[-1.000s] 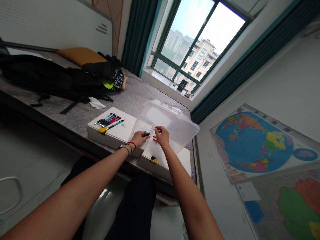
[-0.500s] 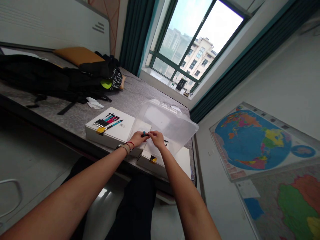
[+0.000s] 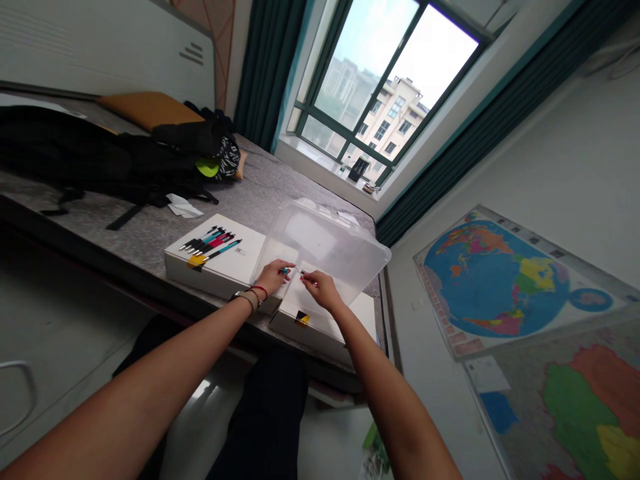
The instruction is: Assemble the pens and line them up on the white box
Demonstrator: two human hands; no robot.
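Note:
My left hand (image 3: 273, 275), with bands at its wrist, is closed on a small blue-and-dark pen part (image 3: 285, 271). My right hand (image 3: 320, 288) pinches another slim dark pen part (image 3: 303, 272), its tip pointing toward the left hand. A thin pale piece shows in the narrow gap between the two; which part it belongs to I cannot tell. Both hands are over the clear plastic box (image 3: 345, 247), whose lid side leans up behind them. Several click pens (image 3: 213, 242), blue, red and black, lie in a row on the left white box (image 3: 225, 267).
A second white box (image 3: 325, 330) sits under the right forearm. Farther left on the grey bed top (image 3: 265, 170) are a black backpack (image 3: 100, 157), a crumpled tissue (image 3: 184, 206) and an orange-brown flat case (image 3: 150, 110). A wall with maps (image 3: 500, 280) stands at right.
My hands have drawn slightly apart; the right moved to the right with its dark part, opening a gap where the pen parts met before. The view shifted a little.

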